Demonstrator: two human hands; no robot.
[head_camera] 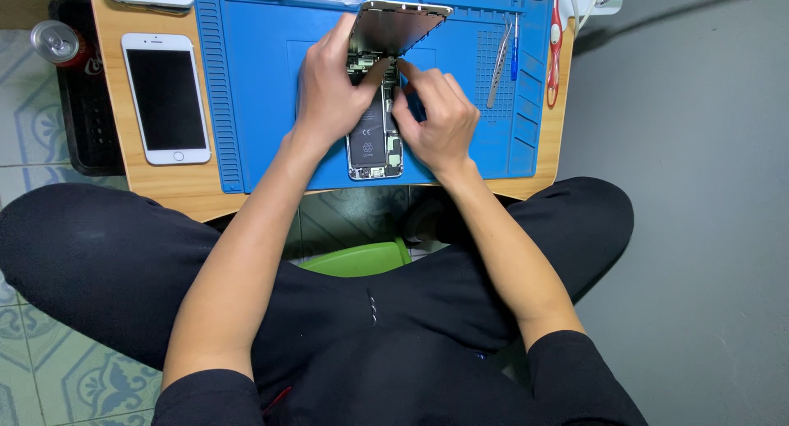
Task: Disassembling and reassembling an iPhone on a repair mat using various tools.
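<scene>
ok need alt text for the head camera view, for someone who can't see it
Seen from above, a person's left hand and right hand work inside an opened phone with its screen panel lifted, on a blue work mat. A white phone lies on the wooden table.

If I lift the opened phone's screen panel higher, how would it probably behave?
The screen panel looks thin and flat, so probably stiff, light and fragile. It stands tilted from the phone body, seemingly joined at the top edge, so it may resist. The left hand steadies it.

A white phone [166,97] lies beside the blue mat [263,81], with tweezers [498,62], red scissors [555,43] and a can [59,43].
</scene>
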